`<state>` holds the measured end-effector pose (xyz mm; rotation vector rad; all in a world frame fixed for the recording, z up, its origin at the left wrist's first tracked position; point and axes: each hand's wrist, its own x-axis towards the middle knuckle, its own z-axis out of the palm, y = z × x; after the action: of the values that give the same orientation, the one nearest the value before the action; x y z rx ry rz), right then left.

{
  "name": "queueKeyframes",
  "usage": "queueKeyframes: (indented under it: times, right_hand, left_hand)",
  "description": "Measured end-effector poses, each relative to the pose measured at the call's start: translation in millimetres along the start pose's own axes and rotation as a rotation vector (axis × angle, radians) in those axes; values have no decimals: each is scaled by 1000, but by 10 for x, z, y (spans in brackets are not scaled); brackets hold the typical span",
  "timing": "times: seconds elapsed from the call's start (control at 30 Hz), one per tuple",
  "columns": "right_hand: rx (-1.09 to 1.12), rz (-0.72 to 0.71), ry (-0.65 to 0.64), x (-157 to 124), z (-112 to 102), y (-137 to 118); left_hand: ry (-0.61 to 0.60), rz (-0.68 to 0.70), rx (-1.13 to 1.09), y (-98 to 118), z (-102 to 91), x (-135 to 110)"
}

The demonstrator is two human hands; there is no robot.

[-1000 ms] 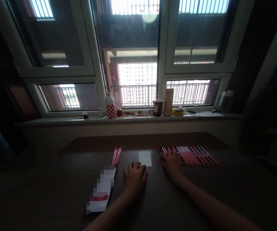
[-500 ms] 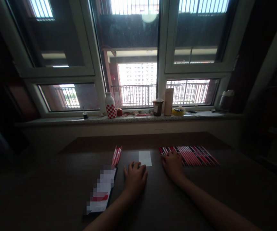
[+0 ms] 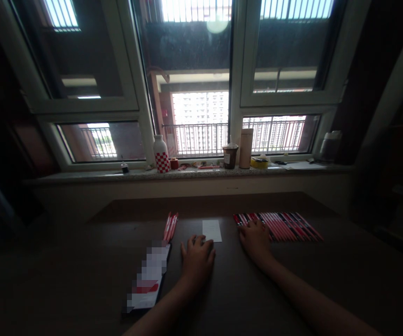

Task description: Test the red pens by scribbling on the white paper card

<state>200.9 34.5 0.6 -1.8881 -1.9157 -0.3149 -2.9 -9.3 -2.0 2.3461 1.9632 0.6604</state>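
A row of red, pink and black pencils [image 3: 285, 227] lies side by side on the dark table, right of centre. My right hand [image 3: 255, 240] rests with spread fingers over the row's left end, fingertips touching the pencils and hiding part of them. My left hand [image 3: 197, 256] lies palm down on the tabletop, fingers apart and holding nothing. Just beyond its fingertips is a small white sheet of paper [image 3: 211, 230]. Several pink pencils [image 3: 170, 227] form a small bundle farther left. Below them lies a phone [image 3: 149, 280] with a lit, blurred-out screen, beside my left forearm.
Behind the dark table [image 3: 274, 203], a stone windowsill [image 3: 201, 173] runs under the window. On it stand a red-checked white bottle [image 3: 161, 154], a drink cup [image 3: 230, 156], a beige flask [image 3: 245, 148], a yellow roll [image 3: 259, 163] and a grey jug [image 3: 330, 145].
My right hand has slid slightly to the right, and the row of pencils has shifted right with it. My left hand, the paper and the phone stay in place.
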Motion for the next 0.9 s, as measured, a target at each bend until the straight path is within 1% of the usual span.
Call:
queueKeyframes:
  times: [0.17, 0.3, 0.43, 0.57, 0.77, 0.83, 0.9]
  right_hand:
    - [-3, -3, 15, -11, 3, -10]
    - [-11, -11, 45, -28, -21, -37]
    - [11, -67, 59, -38, -54, -83]
    - [112, -197, 52, -50, -57, -126]
    - [312, -487, -13, -100, 1, -156]
    - [340, -537, -38, -113, 14, -161]
    - [349, -550, -50, -120, 19, -163]
  left_hand:
    - [0, 3, 10, 14, -22, 0]
    - [23, -9, 38, 28, -40, -5]
    - [56, -19, 96, 28, -54, -15]
    - [79, -48, 175, 9, -60, -16]
    - [90, -114, 304, -40, -42, 7]
    - [92, -128, 348, -56, -45, 19]
    - [91, -141, 387, -74, -61, 33]
